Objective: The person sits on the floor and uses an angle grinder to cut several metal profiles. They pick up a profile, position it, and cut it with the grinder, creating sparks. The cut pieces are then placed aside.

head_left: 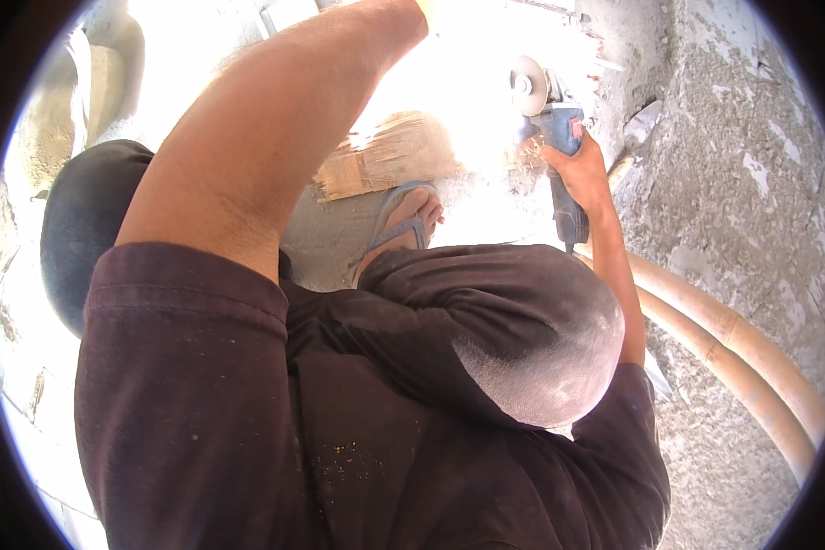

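My right hand (581, 172) is wrapped round the body of a blue and black angle grinder (559, 126). A pale round disc (533, 87) sits at the grinder's far end, tilted to the left, apart from the wood. My left forearm (275, 110) reaches across to the far middle. At the top edge the left hand is lost in glare and mostly cut off, so its fingers do not show. A rough, splintered piece of wood (385, 165) lies between my arms, its far side washed out by bright light.
My foot in a grey flip-flop (411, 218) rests just nearer than the wood. My bent knee (559, 357) stands close to the right forearm. Two long curved poles (733, 335) run along the right beside a rough grey concrete surface (733, 202).
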Demonstrator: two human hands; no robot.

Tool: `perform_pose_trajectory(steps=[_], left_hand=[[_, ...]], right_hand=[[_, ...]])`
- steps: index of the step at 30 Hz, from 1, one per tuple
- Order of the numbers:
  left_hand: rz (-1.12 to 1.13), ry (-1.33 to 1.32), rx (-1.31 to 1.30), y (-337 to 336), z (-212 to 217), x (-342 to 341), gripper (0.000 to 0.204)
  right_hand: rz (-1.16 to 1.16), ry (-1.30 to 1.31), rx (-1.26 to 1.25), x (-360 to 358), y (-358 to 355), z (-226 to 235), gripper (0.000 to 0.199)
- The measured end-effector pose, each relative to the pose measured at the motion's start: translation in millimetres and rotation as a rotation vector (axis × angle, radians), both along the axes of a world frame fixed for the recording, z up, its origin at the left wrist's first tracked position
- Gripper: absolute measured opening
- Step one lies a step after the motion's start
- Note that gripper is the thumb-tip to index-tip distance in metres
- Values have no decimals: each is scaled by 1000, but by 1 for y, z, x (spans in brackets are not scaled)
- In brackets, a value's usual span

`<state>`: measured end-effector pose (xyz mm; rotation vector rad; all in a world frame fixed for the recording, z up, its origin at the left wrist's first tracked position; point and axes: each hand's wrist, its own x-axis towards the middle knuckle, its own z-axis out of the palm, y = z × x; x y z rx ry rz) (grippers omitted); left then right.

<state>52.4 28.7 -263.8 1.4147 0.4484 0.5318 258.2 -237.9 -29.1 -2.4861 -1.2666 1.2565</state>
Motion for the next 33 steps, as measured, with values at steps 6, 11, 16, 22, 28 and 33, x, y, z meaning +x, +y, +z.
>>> perform_pose_trajectory(steps=[6, 11, 16, 22, 28, 33], left_hand=[[-85, -416, -357, 0, 7, 10, 23], [-55, -621, -470, 15, -26, -24, 27], [311, -63, -282, -9, 45, -13, 29], [-32, 197, 302, 1, 81, -30, 33], [359, -5, 456, 4, -39, -31, 29], [72, -244, 246, 11, -4, -6, 28]], right_hand=[[-23, -25, -10, 1, -1, 8, 63], [59, 42, 22, -1, 12, -8, 63], [-21, 21, 49, 9, -4, -3, 61], [-5, 50, 55, 9, 8, -1, 58], [7, 45, 80, 2, 28, 0, 58], [-29, 2, 63, 9, 22, 7, 58]])
